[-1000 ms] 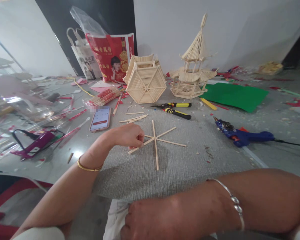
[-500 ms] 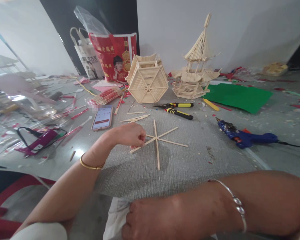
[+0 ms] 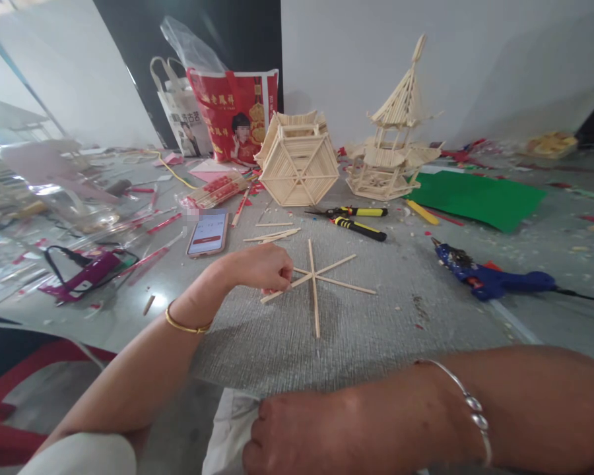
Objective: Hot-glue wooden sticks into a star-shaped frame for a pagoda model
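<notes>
On the table lies a six-armed star of thin wooden sticks (image 3: pixel 317 307), crossed at its middle. My left hand (image 3: pixel 270 267), with a gold bangle on the wrist, is closed with its fingertips down at the star's left arms; the fingertips are partly hidden. At the table's near edge, my right hand (image 3: pixel 277 429) is curled closed against a piece of white cloth or paper (image 3: pixel 228 429); what its fingers hold, if anything, is hidden. A few loose sticks (image 3: pixel 277 235) lie beyond my left hand.
A blue glue gun (image 3: pixel 495 277) lies to the right, with yellow-black pliers (image 3: pixel 359 227) farther back. Behind stand a hexagonal stick model (image 3: pixel 299 168) and a stick pagoda (image 3: pixel 391 152). A phone (image 3: pixel 208 234), a purple device (image 3: pixel 82 274) and green sheet (image 3: pixel 480 194) lie around.
The whole view has shifted slightly, so things sit a little farther right and lower. Both hands keep their places relative to the star and the table edge.
</notes>
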Demonstrator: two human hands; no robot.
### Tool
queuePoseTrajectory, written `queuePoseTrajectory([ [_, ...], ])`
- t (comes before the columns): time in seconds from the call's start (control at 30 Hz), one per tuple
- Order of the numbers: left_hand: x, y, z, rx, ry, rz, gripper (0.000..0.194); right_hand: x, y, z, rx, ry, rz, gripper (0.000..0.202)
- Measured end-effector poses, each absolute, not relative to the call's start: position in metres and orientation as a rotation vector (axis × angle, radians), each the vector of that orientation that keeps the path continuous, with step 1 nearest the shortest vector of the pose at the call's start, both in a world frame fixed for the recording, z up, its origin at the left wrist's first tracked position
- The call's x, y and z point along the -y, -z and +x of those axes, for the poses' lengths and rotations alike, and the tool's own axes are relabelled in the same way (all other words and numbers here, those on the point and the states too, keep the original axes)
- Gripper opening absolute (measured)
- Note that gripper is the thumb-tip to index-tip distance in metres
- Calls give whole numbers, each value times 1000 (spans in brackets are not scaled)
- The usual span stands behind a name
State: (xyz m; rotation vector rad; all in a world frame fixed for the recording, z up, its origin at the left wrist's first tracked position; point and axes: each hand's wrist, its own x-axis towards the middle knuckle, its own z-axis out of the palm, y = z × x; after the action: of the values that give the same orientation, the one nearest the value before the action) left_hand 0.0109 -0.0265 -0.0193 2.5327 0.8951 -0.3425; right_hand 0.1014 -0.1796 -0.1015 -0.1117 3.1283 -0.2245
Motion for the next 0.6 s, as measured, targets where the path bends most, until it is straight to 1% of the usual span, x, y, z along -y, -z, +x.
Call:
queuePoseTrajectory([
  [0.23,26,20,11,-897,358,2525,11,182,95,102,-3086,230,-61,6],
  [0.6,26,21,11,-886,359,2558,13,182,85,99,-2995,187,-62,10],
])
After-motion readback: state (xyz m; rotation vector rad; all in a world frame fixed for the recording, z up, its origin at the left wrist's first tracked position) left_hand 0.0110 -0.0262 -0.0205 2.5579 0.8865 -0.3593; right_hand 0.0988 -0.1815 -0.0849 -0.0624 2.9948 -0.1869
